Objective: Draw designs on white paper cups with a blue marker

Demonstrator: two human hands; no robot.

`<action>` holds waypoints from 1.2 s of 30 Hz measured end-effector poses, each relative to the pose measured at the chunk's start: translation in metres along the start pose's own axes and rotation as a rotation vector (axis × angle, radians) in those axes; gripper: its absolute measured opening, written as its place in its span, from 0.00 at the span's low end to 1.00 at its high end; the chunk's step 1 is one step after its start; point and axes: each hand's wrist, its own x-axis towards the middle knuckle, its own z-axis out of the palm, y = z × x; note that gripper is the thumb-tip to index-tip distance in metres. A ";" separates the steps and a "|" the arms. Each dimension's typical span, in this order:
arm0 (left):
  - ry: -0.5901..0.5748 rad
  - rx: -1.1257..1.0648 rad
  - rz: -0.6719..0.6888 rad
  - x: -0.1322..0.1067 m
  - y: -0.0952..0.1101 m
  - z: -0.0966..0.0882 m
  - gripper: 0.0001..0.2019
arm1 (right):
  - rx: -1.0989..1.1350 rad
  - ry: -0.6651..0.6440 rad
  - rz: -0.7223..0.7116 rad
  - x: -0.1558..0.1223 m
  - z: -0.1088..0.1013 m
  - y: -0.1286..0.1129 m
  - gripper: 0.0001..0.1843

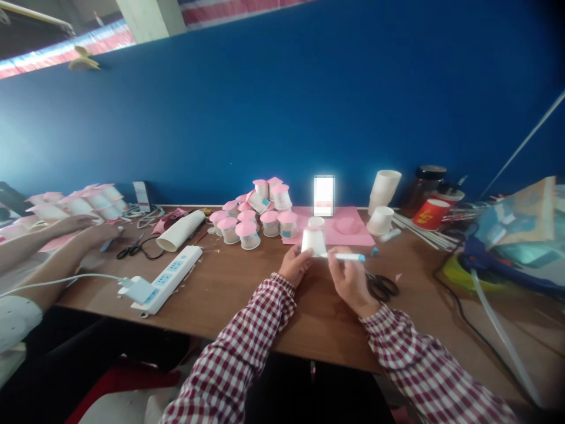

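The left hand (pixel 295 266) grips the lower rim of an upside-down white paper cup (pixel 313 242), its narrow base up, just above the worktop (pixel 247 297). At the cup's 4 o'clock, the right hand (pixel 351 280) pinches a white marker (pixel 348 257); the blue end points to 3 o'clock, and the other end meets the cup's lower rim, though whether its tip touches cannot be told. Checked sleeves cover both wrists.

From the cup outward, a pink sheet (pixel 362 237) lies at 1 o'clock, with an upright lit panel (pixel 324 194), pixelated, at 12. At 4 o'clock, near the right hand, rest black-handled scissors (pixel 383 287). A cluster of cups with pink conical roofs (pixel 248 229) stands at 10 o'clock, some stacked on others. White cups (pixel 380 221) stand at 2 o'clock; beyond them, a little before 3, is a red paper cup (pixel 429 214), tilted. A white power strip (pixel 174 277) lies between 8 and 9 o'clock, a plug (pixel 138 290) at its near end. Far off at 9 o'clock, a co-worker's hand (pixel 83 222) reaches beside more pink-roofed cups (pixel 99 200).
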 end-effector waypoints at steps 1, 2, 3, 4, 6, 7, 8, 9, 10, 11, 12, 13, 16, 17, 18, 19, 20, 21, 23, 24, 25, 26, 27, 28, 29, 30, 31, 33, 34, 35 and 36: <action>-0.005 -0.001 0.001 0.000 0.000 0.000 0.17 | 0.000 0.000 0.000 0.000 0.000 0.000 0.09; -0.014 -0.001 0.000 0.000 0.000 0.000 0.17 | -0.002 0.000 0.000 0.000 0.000 -0.001 0.09; -0.024 -0.001 -0.002 0.000 0.000 0.000 0.17 | -0.005 0.000 0.001 0.000 0.000 -0.001 0.09; -0.033 0.000 -0.003 0.000 0.000 0.000 0.17 | -0.010 -0.002 0.001 0.001 0.000 -0.001 0.09; -0.041 0.005 -0.006 0.000 0.000 0.000 0.16 | -0.021 -0.006 -0.001 0.001 0.000 -0.002 0.09; -0.042 0.008 -0.006 0.000 0.000 0.000 0.16 | -0.024 -0.007 -0.006 0.000 0.000 -0.002 0.09; -0.042 0.010 -0.005 -0.001 0.000 0.000 0.16 | -0.024 -0.008 -0.012 0.000 0.001 -0.002 0.09; -0.040 0.012 -0.003 -0.001 0.000 0.001 0.16 | -0.023 -0.009 -0.018 0.000 0.001 -0.001 0.09; -0.038 0.014 -0.002 -0.001 0.001 0.001 0.17 | -0.020 -0.008 -0.023 0.000 0.001 -0.001 0.09; -0.032 0.014 -0.002 -0.001 0.001 0.001 0.17 | -0.015 -0.004 -0.027 0.000 0.001 -0.001 0.08; -0.026 0.014 -0.004 -0.002 0.001 0.002 0.17 | -0.011 0.004 -0.029 -0.001 0.001 -0.001 0.08; -0.019 0.011 -0.005 -0.002 0.001 0.002 0.17 | -0.007 0.016 -0.027 -0.001 0.001 -0.001 0.08; -0.016 -0.004 -0.011 -0.002 0.002 0.002 0.15 | 0.003 0.053 -0.007 -0.001 0.000 -0.001 0.08; -0.019 -0.008 -0.012 -0.002 0.002 0.002 0.15 | 0.004 0.059 -0.001 -0.001 -0.001 -0.002 0.08; -0.024 -0.010 -0.014 -0.002 0.002 0.002 0.15 | 0.004 0.059 0.003 -0.001 -0.001 -0.002 0.08; -0.028 -0.010 -0.015 -0.002 0.001 0.001 0.15 | 0.003 0.057 0.006 0.000 -0.001 -0.002 0.08; -0.030 -0.008 -0.017 -0.002 0.001 0.001 0.15 | 0.000 0.053 0.008 0.000 -0.001 -0.002 0.08; -0.030 -0.007 -0.017 -0.001 0.001 0.001 0.15 | -0.003 0.046 0.009 0.000 -0.001 -0.003 0.09; -0.024 -0.007 -0.019 -0.001 0.001 0.001 0.14 | -0.012 0.038 0.014 0.000 -0.001 -0.003 0.09; -0.019 -0.007 -0.020 -0.001 0.001 0.001 0.14 | -0.017 0.037 0.015 0.000 -0.001 -0.003 0.09; -0.016 -0.008 -0.023 -0.002 0.001 0.001 0.14 | -0.021 0.036 0.014 0.000 -0.001 -0.003 0.08; -0.014 -0.008 -0.025 -0.002 0.002 0.002 0.14 | -0.024 0.037 0.012 0.000 -0.001 -0.003 0.09; -0.011 -0.006 -0.028 -0.002 0.002 0.002 0.14 | -0.027 0.037 0.010 0.000 -0.001 -0.003 0.09; -0.007 -0.005 -0.029 -0.002 0.002 0.003 0.14 | -0.030 0.036 0.008 0.000 -0.001 -0.003 0.09; -0.005 -0.005 -0.030 -0.002 0.003 0.003 0.14 | -0.030 0.033 0.006 0.000 -0.001 -0.003 0.09; -0.005 -0.006 -0.030 -0.003 0.003 0.004 0.14 | -0.030 0.032 0.007 0.000 0.000 -0.002 0.09; -0.006 -0.009 -0.028 -0.003 0.003 0.004 0.15 | -0.030 0.030 0.009 0.000 0.000 -0.002 0.09; -0.013 -0.015 -0.019 -0.002 0.002 0.003 0.15 | -0.030 0.029 0.014 0.000 0.000 -0.002 0.09; -0.014 -0.015 -0.013 -0.002 0.002 0.003 0.15 | -0.031 0.027 0.016 0.000 0.000 -0.001 0.09; -0.012 -0.014 -0.007 -0.002 0.001 0.003 0.15 | -0.031 0.024 0.017 -0.001 0.000 -0.001 0.08; -0.007 -0.011 -0.002 -0.002 0.000 0.003 0.15 | -0.031 0.020 0.018 -0.001 0.000 -0.001 0.09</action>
